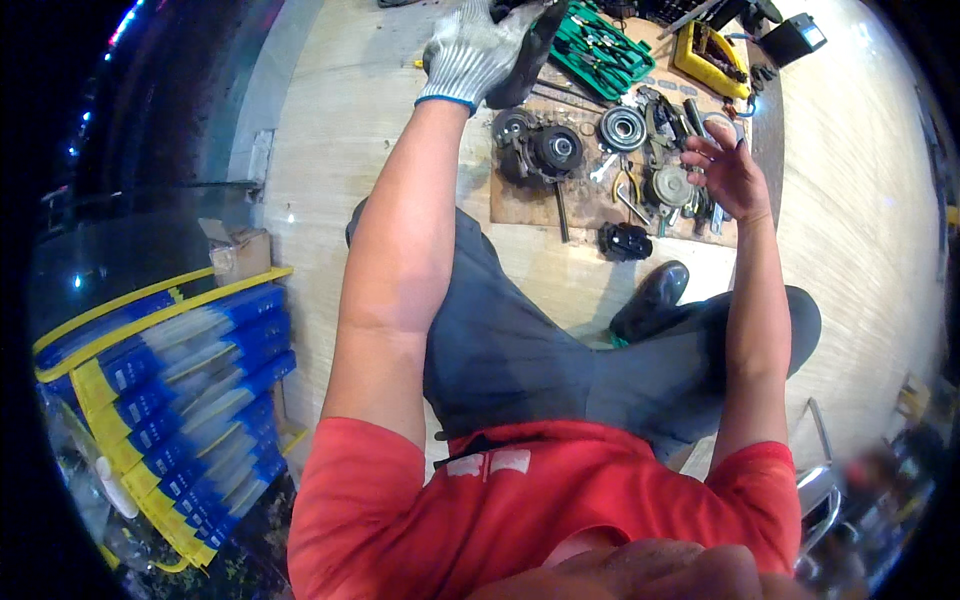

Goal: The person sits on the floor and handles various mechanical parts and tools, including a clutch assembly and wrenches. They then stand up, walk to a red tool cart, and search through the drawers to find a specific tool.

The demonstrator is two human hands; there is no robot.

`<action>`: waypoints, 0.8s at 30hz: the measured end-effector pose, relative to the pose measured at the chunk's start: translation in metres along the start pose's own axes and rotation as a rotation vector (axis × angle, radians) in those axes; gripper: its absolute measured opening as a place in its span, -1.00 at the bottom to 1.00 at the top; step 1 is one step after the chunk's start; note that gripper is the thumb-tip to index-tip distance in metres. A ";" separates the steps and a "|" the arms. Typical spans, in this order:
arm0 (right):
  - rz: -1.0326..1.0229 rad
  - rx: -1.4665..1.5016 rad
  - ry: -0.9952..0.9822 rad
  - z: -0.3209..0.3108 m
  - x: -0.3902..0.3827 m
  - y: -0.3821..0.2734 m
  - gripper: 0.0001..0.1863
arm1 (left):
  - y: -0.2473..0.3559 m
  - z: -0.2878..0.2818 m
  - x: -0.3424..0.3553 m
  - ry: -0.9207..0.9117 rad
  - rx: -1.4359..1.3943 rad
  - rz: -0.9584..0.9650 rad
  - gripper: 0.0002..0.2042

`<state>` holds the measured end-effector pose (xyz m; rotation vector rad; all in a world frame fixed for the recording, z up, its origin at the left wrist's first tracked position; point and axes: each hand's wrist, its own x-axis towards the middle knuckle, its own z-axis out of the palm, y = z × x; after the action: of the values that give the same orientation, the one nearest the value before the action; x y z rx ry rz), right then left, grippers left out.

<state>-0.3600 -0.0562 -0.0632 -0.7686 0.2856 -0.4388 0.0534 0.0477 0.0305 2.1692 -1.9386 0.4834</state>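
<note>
My left hand (475, 45), in a white knit glove with a blue cuff, is at the top edge. Its partly hidden fingers look closed against a long dark thing (525, 62) that I cannot make out. My right hand (730, 175) is bare, its fingers apart and nothing in them, above the right side of a brown board (520, 208). Near it lie a round metal disc (668, 186), yellow-handled pliers (628, 187) and a small wrench (603, 168). Farther left are a ring-shaped metal part (623, 128) and a dark machine part with a pulley (557, 150).
A green tool case (605, 55) lies open at the back, beside a yellow tray (712, 60) and a black box (793, 38). A dark block-shaped part (625, 240) sits by my black shoe (650, 300). Blue packages on a yellow rack (170, 400) stand at left, near a cardboard box (238, 252).
</note>
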 end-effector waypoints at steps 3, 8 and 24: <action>0.000 -0.002 -0.002 0.009 0.007 0.000 -0.28 | -0.002 0.008 0.001 0.190 -0.429 -0.031 -0.66; 0.100 -0.483 0.453 0.057 0.028 0.004 -0.43 | 0.016 -0.001 0.008 -0.003 -1.709 -0.604 -0.69; -0.287 -1.196 0.347 0.165 0.031 0.005 -0.58 | 0.057 -0.018 -0.009 -0.431 -2.233 -0.472 -0.86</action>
<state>-0.2654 0.0314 0.0439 -1.9213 0.7973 -0.6710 -0.0063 0.0554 0.0399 0.8255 -0.6581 -1.5159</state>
